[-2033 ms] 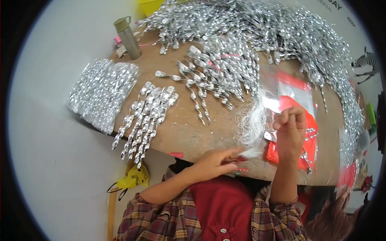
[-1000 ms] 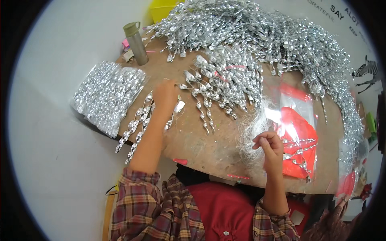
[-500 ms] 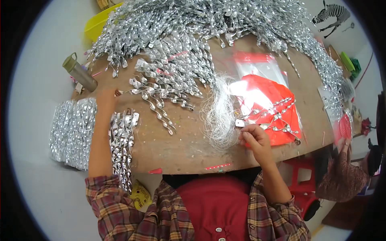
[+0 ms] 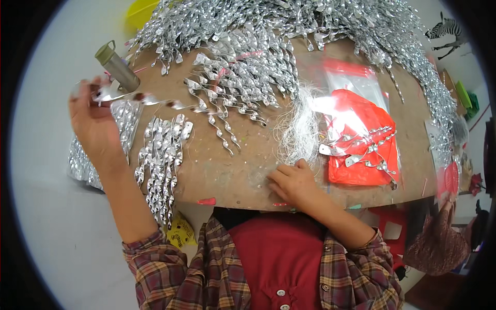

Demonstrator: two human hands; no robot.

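Observation:
Raised at the left, beside the table, my left hand [image 4: 98, 126] is closed on one end of a twisted silver foil strip [image 4: 176, 104]. The strip stretches to the right over the table, toward a layered pile of similar foil spirals [image 4: 248, 70]. My right hand [image 4: 297, 187] lies low at the table's front, just below a loose bundle of white thread [image 4: 301, 129]. Its fingers are curled down, and whatever they hold is hidden. A few foil spirals [image 4: 369, 145] rest on a red plastic bag [image 4: 356, 173] to its right.
A green-lidded bottle [image 4: 118, 67] stands at the left edge near a bagged foil bundle [image 4: 82, 163]. More spirals [image 4: 161, 155] hang over the front edge. A large silver heap [image 4: 258, 15] lines the back. At the right, another person's arm [image 4: 445, 212] shows.
My left hand has moved left and away from the table, drawing the foil strip out with it. My right hand has shifted left from the red bag to below the thread.

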